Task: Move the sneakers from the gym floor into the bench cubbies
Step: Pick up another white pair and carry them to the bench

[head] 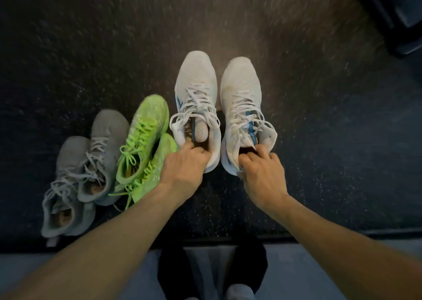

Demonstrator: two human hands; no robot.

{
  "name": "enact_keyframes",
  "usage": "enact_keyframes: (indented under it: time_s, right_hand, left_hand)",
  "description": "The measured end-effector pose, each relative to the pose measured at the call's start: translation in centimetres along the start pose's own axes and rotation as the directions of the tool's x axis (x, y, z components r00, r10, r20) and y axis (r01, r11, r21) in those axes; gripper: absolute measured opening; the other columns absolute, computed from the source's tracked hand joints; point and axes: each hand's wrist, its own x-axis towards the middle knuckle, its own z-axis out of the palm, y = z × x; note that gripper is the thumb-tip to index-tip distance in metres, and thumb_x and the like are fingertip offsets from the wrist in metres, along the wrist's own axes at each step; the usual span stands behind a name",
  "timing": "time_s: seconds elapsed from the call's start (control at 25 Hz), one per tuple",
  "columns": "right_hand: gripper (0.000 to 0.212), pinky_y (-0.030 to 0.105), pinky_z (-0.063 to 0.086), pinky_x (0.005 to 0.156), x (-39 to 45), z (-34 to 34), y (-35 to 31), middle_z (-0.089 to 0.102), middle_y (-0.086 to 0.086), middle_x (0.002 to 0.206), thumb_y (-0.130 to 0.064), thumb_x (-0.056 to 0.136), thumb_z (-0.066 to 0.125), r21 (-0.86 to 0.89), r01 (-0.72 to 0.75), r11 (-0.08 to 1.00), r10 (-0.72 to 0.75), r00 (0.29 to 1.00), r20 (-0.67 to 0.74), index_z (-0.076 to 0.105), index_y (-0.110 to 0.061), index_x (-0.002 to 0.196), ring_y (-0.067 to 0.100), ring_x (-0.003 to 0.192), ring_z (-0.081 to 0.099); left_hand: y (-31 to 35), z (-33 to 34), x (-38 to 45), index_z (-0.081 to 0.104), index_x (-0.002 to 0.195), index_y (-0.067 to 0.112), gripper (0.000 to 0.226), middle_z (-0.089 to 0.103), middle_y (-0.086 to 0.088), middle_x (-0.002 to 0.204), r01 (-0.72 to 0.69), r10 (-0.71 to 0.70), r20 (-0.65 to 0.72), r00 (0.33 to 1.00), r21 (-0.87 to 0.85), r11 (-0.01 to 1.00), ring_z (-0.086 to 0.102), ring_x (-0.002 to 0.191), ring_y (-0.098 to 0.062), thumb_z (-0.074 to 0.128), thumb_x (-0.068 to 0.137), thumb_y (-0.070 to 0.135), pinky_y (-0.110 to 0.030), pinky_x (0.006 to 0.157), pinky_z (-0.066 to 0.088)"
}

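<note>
On the dark speckled gym floor (296,139), no brand name or writing can be read on any shoe. The left hand (182,166) grips the heel collar of the left white sneaker (196,98), fingers curled down into its opening. The right hand (262,176) grips the heel collar of the right white sneaker (244,107) the same way, fingers hooked inside. The two white shoes, with white laces and blue trim, lie side by side, toes pointing away from the person. Just left of them lies a neon green pair (146,144), one shoe overlapping the other. Further left lies a grey pair (91,169) with pale laces, also touching each other. The frame is motion-blurred; no cubbies are recognisable in it.
</note>
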Motion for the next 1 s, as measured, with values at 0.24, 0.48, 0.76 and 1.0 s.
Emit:
enact_keyframes:
  time_s: [0.24, 0.48, 0.76, 1.0]
  right_hand:
    - [0.032, 0.039, 0.047, 0.072, 4.0, -20.9, -0.9, 0.070, -0.003, 0.089, -0.022, 0.061, 0.087, -0.031, 0.041, 0.999, -0.048, 0.965, -0.258, 0.064, -0.020, 0.084, 0.025, 0.096, 0.055]
    - [0.027, 0.037, 0.045, 0.071, 5.4, -47.5, -4.1, 0.069, -0.003, 0.090, -0.022, 0.066, 0.083, -0.099, 0.043, 0.994, -0.089, 0.854, -0.513, 0.064, -0.021, 0.084, 0.023, 0.092, 0.055]
    - [0.030, 0.041, 0.051, 0.074, 0.6, -76.2, -10.2, 0.072, 0.001, 0.090, -0.026, 0.062, 0.086, -0.210, -0.030, 0.977, -0.132, 0.687, -0.715, 0.070, -0.017, 0.086, 0.028, 0.099, 0.061]
    - [0.037, 0.040, 0.052, 0.065, -7.7, -93.7, -15.2, 0.073, 0.006, 0.089, -0.022, 0.054, 0.090, -0.291, -0.093, 0.952, -0.199, 0.533, -0.822, 0.069, -0.013, 0.083, 0.034, 0.097, 0.061]
  left_hand:
    - [0.4, -22.0, -0.2, 0.058, 0.109, 0.023, 0.019, 0.060, 0.006, 0.104, -0.050, 0.073, -0.216, 0.974, 0.110, 0.993, 0.050, 0.106, -0.017, 0.060, 0.090, 0.020, -0.034, 0.062, 0.043]
    - [2.0, -49.6, -5.4, 0.062, 0.111, 0.018, 0.021, 0.063, 0.002, 0.108, -0.095, 0.192, -0.451, 0.871, 0.229, 0.969, 0.054, 0.103, -0.017, 0.059, 0.091, 0.019, -0.033, 0.069, 0.050]
    - [5.8, -76.9, -17.0, 0.072, 0.072, 0.019, 0.032, 0.067, 0.004, 0.064, -0.060, 0.379, -0.677, 0.632, 0.444, 0.894, 0.063, 0.058, -0.017, 0.090, 0.047, 0.008, -0.024, 0.034, 0.040]
    - [9.5, -91.8, -29.6, 0.070, 0.066, 0.020, 0.038, 0.065, 0.006, 0.062, 0.025, 0.493, -0.749, 0.442, 0.559, 0.829, 0.065, 0.063, -0.016, 0.092, 0.036, 0.016, -0.021, 0.034, 0.039]
